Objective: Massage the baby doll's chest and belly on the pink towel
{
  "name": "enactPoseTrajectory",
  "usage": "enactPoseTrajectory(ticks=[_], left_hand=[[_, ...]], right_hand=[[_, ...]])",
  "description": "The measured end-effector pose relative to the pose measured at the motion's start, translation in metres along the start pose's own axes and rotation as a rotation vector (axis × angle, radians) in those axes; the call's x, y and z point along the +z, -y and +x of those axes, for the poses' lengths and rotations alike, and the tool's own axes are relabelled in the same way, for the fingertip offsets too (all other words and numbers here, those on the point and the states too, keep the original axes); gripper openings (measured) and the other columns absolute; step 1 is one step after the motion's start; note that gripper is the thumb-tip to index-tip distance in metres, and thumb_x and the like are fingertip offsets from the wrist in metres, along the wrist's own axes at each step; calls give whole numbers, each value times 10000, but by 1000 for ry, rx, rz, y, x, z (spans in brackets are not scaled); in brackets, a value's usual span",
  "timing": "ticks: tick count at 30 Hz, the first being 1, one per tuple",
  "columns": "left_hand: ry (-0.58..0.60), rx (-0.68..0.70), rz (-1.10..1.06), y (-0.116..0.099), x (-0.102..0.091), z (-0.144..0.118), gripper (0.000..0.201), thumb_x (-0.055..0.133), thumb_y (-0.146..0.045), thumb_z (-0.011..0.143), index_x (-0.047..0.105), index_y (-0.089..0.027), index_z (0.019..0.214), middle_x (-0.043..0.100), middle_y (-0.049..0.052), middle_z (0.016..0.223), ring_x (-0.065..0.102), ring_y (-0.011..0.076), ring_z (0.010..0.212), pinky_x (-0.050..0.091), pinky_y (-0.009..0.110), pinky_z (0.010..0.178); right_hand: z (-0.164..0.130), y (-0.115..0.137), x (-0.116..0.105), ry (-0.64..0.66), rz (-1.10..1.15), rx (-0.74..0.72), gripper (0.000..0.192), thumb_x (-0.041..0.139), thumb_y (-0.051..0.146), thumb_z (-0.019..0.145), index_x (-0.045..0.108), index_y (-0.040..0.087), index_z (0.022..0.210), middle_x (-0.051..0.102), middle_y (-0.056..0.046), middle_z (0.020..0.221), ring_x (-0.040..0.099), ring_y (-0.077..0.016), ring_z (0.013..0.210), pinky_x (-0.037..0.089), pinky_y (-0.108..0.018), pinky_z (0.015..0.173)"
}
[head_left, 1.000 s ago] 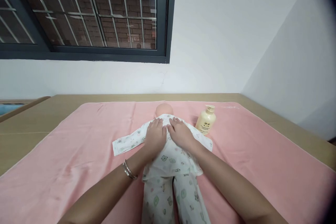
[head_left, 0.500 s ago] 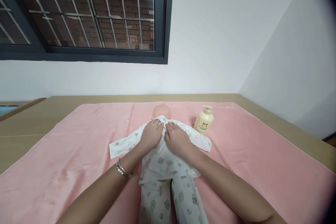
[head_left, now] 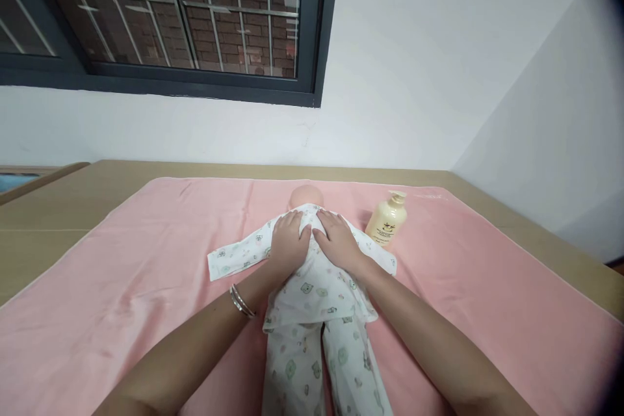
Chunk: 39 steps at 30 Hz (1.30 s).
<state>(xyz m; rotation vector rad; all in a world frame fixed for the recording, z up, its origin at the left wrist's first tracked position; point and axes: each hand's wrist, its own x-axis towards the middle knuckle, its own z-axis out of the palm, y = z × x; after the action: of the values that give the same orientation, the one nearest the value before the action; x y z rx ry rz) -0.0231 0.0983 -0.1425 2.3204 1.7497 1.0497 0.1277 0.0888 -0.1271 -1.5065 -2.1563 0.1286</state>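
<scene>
A baby doll (head_left: 316, 296) in a white printed top and matching trousers lies stretched out, its sleeves spread to both sides. Its bald head (head_left: 306, 196) points away from me, and no face shows. My left hand (head_left: 289, 244) rests flat on the left of the doll's upper body, fingers extended towards the shoulder. On the other side, my right hand (head_left: 339, 240) lies flat in the same way. The two thumbs almost meet at the middle of the top. Neither hand grips anything.
A pink sheet (head_left: 160, 260) under the doll covers most of a tan surface (head_left: 43, 234). Right of the doll's head stands a cream pump bottle (head_left: 387, 220). Beyond are a white wall (head_left: 400, 78) and a dark-framed barred window (head_left: 195, 88).
My fingers, angled inward at the middle of the upper body before, have moved outward and now point towards the shoulders, with the thumbs near each other. The camera view has shifted slightly.
</scene>
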Motion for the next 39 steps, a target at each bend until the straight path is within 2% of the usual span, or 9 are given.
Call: enactPoseTrajectory(ticks=[7,17,20,26,30,33,36,38,39], left_hand=[[14,7,9,-4,-7,-2,406,396,-302,910,554,-130,1242,595,122,1298,508,265,1232,344,437,1090],[-2,0,-22,-4,-6,-2,390,408,-295,901,564,-153,1229,602,110,1287,508,264,1230,344,441,1088],[-40,-9,-77,-2,-3,-4,382,422,-280,894,572,-138,1215,608,116,1275,511,263,1223,343,442,1089],[-157,9,-236,1,-1,-9,333,419,-243,890,602,-155,1154,644,111,1201,554,253,1152,388,448,1049],[-189,14,-280,2,-1,-11,328,423,-222,882,599,-149,1150,641,124,1190,551,257,1151,385,454,1047],[-231,24,-315,3,0,-13,328,396,-236,906,587,-148,1158,630,126,1200,540,252,1157,378,453,1049],[-284,27,-358,5,0,-16,345,354,-275,941,553,-162,1198,607,122,1224,526,241,1169,376,447,1048],[-302,32,-391,5,0,-19,362,328,-292,955,525,-167,1233,591,124,1239,518,234,1178,379,441,1045],[-314,34,-407,5,0,-20,372,316,-299,960,512,-166,1247,582,127,1250,512,233,1187,377,440,1048]], right_hand=[[-2,2,-4,-14,9,-27,430,384,324,940,461,178,1338,511,-91,1382,418,-221,1274,220,-391,1101],[-2,1,-2,-7,20,-18,445,380,328,943,449,168,1352,490,-96,1405,382,-229,1313,199,-405,1119],[-3,-2,1,15,34,-8,493,365,342,946,402,146,1398,427,-104,1461,317,-232,1370,167,-416,1140],[-4,-5,4,80,58,8,575,318,396,962,293,117,1465,206,-114,1564,121,-232,1450,89,-442,1165],[-3,-2,3,80,27,12,555,318,370,964,299,128,1463,201,-115,1565,126,-225,1450,89,-442,1166],[-6,8,-4,86,-4,46,544,305,348,971,310,104,1458,246,-144,1547,158,-243,1443,104,-459,1163],[-21,26,-23,168,14,45,544,321,340,968,323,100,1456,273,-169,1532,189,-280,1433,171,-487,1149],[-34,41,-37,239,80,-51,523,362,329,955,338,190,1459,261,-113,1547,197,-272,1433,241,-476,1133],[-39,47,-43,229,117,-107,512,349,310,961,318,240,1467,251,-76,1555,218,-245,1429,261,-457,1132]])
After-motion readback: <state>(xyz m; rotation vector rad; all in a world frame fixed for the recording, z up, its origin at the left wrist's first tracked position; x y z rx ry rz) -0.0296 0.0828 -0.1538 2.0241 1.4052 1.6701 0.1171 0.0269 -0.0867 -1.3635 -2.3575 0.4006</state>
